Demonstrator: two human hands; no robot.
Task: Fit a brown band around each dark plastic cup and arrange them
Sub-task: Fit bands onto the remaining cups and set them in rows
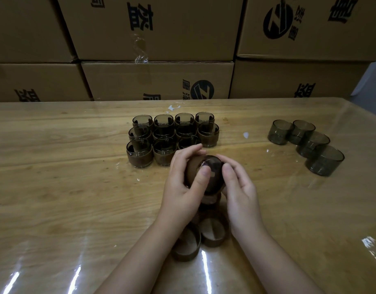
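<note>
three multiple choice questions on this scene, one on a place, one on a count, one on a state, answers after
1. Where do the cups without bands stand?
A) right side of the table
B) left side of the table
C) on a cardboard box

2. How many cups without bands are there?
A) two
B) four
C) seven

3. What are the hands doing?
A) both lie flat on the table
B) only the left holds something
C) both grip one dark cup

Answers:
1 A, they stand to the right of the banded cups.
2 B, four show there.
3 C, the left hand and the right hand both curl round the dark cup.
</note>
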